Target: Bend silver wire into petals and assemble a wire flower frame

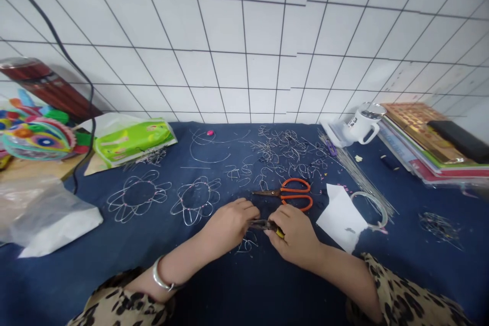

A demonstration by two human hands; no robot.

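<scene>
My right hand (294, 234) is closed around a pair of pliers (263, 224) with yellow on the handle. Their metal jaws point left, toward my left hand (233, 221), whose fingers are pinched together at the tip of the jaws. What sits between those fingers is hidden. Thin bent wire (247, 244) shows just below them. Scissors with orange handles (296, 196) lie just beyond both hands, blades to the left. Left of my left hand are two flower-shaped wire rings with small pink beads, one nearer (196, 199) and one farther left (139, 196).
Cut wire scraps (282, 147) spread behind the scissors. To the right are white paper (340, 219), a wire coil (376, 209), straight wires (362, 178), a mug (361, 125) and stacked books (424, 147). A green tissue pack (133, 140) and plastic bag (53, 214) lie left.
</scene>
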